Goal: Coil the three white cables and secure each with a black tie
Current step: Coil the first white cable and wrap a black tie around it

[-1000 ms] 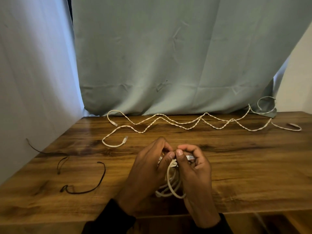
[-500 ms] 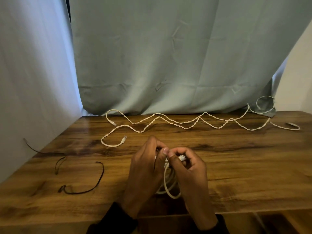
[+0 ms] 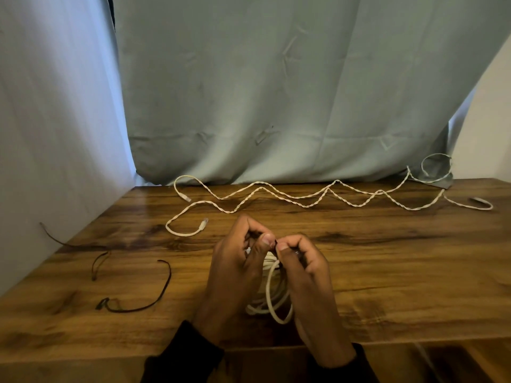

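On my left, two thin black ties (image 3: 132,288) lie unmoved on the wooden table (image 3: 401,272). My left hand (image 3: 235,275) still grips the coiled white cable (image 3: 272,294) at centre; my right hand (image 3: 304,275) has closed in, thumbs now pinching a dark tie end (image 3: 274,242) together.

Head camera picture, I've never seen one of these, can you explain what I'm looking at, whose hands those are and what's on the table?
It is one view from a camera worn on a person's head, looking down at their own hands. The left hand and right hand hold a coiled white cable and pinch something small and dark at its top, probably a black tie. On the wooden table two more white cables lie uncoiled along the back, and two loose black ties lie at the left. A pale curtain hangs behind.
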